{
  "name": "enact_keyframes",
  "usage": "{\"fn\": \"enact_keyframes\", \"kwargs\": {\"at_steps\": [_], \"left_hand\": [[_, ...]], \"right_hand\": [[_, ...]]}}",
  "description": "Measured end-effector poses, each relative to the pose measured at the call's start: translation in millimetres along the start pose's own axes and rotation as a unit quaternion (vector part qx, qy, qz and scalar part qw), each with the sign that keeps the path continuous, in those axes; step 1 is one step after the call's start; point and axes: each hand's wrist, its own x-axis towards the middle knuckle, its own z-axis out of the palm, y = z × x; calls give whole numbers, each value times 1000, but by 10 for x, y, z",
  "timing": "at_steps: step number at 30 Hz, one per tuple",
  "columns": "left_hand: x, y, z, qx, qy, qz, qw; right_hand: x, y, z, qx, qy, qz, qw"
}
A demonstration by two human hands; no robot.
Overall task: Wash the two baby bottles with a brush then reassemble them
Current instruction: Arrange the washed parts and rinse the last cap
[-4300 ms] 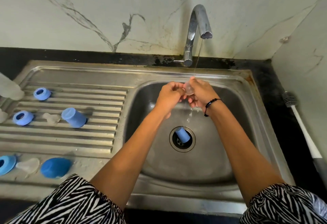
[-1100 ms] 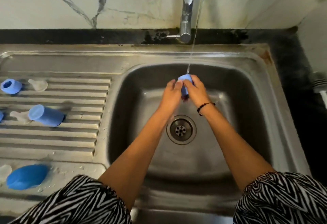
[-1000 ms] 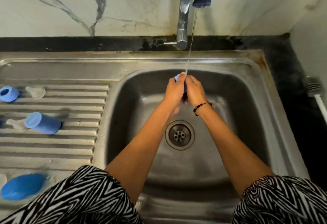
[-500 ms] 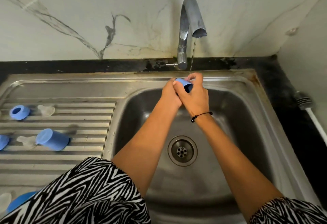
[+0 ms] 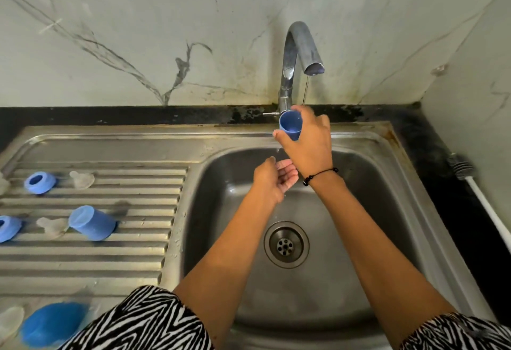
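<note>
The right hand [image 5: 307, 145] now grips the small blue cap [image 5: 290, 127] alone, thumb and fingers curled round it, with its open mouth tipped toward the camera, just beside the base of the tap [image 5: 300, 56]. Half a second ago both hands were pressed together around this cap under the spout; they have since separated. The left hand [image 5: 272, 179] has dropped lower, over the sink basin [image 5: 373, 211], palm up with fingers loosely curled and holding nothing. A thin stream of water [image 5: 305, 92] runs from the spout down behind the right hand, and a few drops fall between the two hands.

On the ribbed draining board [image 5: 110, 255] to the left the other parts lie as before: a second blue cap [image 5: 92, 226] on its side, a blue screw ring [image 5: 40, 182] with a clear teat [image 5: 81, 179] just beside it, and another blue ring [image 5: 8, 228] at the frame's left edge with a clear teat [image 5: 52, 226] between it and the lying cap. Near the bottom left a blue rounded piece [image 5: 54, 323], blurred, sits beside a clear piece [image 5: 9, 322] that I cannot identify. The drain [image 5: 286, 244] is uncovered. A white-handled bottle brush [image 5: 475, 186] lies on the dark counter [image 5: 456, 211] to the right of the sink, well apart from the hands. A black cord bracelet [image 5: 320, 175] circles the right wrist.
</note>
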Motion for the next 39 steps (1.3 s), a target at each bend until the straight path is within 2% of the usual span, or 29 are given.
{"fn": "enact_keyframes", "kwargs": {"at_steps": [1,3,4,6,7,8,10,11,14,16,18,20,22,25,26,28,31,33,36,38,39], "left_hand": [[1,9,-12,2,7,-1,1000],[5,31,-28,14,21,7,1000],[-8,46,-33,18,24,11,999],[-37,84,-49,22,17,17,999],[-51,98,-63,20,15,22,999],[-65,107,-71,19,14,24,999],[-76,120,-83,16,16,22,1000],[-90,124,-97,14,13,20,1000],[-132,131,-127,-3,9,23,1000],[-148,100,-152,-4,15,23,1000],[-177,62,-174,-13,17,18,1000],[-177,25,-174,-25,15,8,1000],[-174,-10,-171,-26,11,0,1000],[-158,-48,-156,-33,5,-4,999],[-149,-59,-156,-36,0,-7,999],[-159,-56,-143,-37,-8,-7,999],[-177,-50,-133,-31,-6,-7,999],[-190,-10,-148,-37,-11,-7,999],[-165,13,-182,-36,-8,-4,999],[-145,26,-195,-36,-13,-6,999],[-135,35,-197,-40,-13,-3,999]], "right_hand": [[-5,16,-13,-3,-2,-3,1000],[-22,53,-41,-12,-57,40,997],[-31,67,-61,-17,-58,48,997],[-12,56,-102,-20,-5,14,1000],[13,45,-114,-14,-14,11,1000],[34,39,-127,8,-64,36,997],[61,61,-143,106,-172,150,968],[66,97,-148,141,-168,195,956],[93,163,-195,58,-166,175,969],[70,182,-213,69,-194,176,963],[43,181,-218,61,-169,151,972],[4,160,-220,74,-97,124,985],[-26,127,-203,30,-24,65,997],[-76,87,-149,-53,-79,43,995],[-93,94,-122,-67,-65,25,995],[-114,87,-105,-61,-10,-6,998],[-146,72,-88,-58,-40,15,997],[-151,60,-74,-43,-2,-10,999],[-164,49,-72,-34,-36,26,998],[-175,84,-49,-28,-14,14,999],[-158,92,-49,-26,-26,14,999]]}}
